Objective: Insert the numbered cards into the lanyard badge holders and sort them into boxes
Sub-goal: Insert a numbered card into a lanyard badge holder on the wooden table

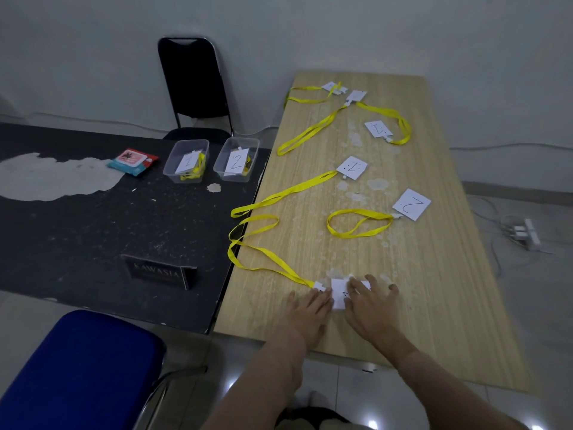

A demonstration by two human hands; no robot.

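A: Why are both hands lying so flat at the near edge of the table (434,305)?

B: They are working a card (338,294) into a holder (320,287). The left hand (310,305) is lying open, straight fingers pressing down just beside the holder's clip end, probably so the sleeve isn't sliding away.

A: And the right hand (370,301)?

B: It is spreading its fingers over the card and resting on it, loose rather than clenched. It looks to be pushing the card toward the left hand, not lifting it.

A: So the card is staying on the wood?

B: Yes, it is lying flat between the two hands, touching both. How far it is sitting inside the holder I can't tell, since the fingers are covering it.

A: Why is the lanyard (263,268) trailing off the left edge?

B: It is hanging slack from the holder, so nothing is tugging on it.

A: Where is it all going?

B: Box 1 (189,141) and box 2 (240,139) are waiting on the black table (93,228), each already holding a numbered badge. They are sitting well apart from the hands, leaving room to work.

A: Much left?

B: I'd say so. A loose "2" card (411,204) and several more lanyards are lying farther up the table.
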